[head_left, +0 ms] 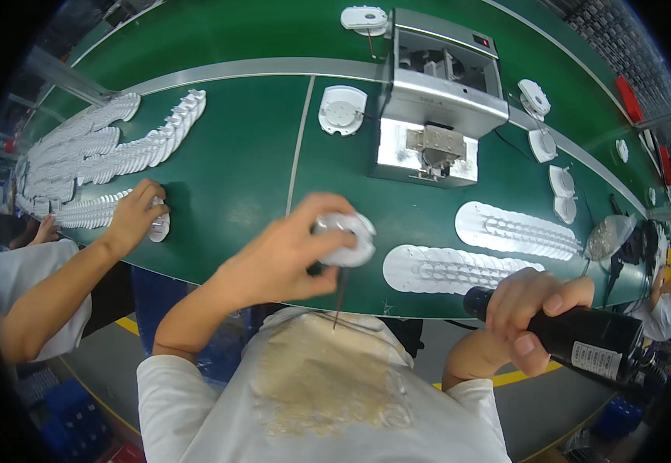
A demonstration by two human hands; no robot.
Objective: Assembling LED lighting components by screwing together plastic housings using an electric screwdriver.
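My left hand (pixel 281 258) grips a round white plastic part (pixel 348 238) at the near edge of the green conveyor belt (pixel 235 177); thin dark wires hang from the part toward my shirt. Lower right, off the belt, my right hand (pixel 532 309) is closed around a black electric screwdriver (pixel 590 336). Two overlapping rows of flat white parts (pixel 459 270) lie on the belt between my hands and just beyond my right hand.
A metal machine (pixel 439 108) stands at the belt's far middle, with single white round parts (pixel 342 109) beside it. At the left lie long rows of stacked white parts (pixel 111 150), and a co-worker's hand (pixel 136 214) rests on them. More white parts (pixel 561 193) sit at the right.
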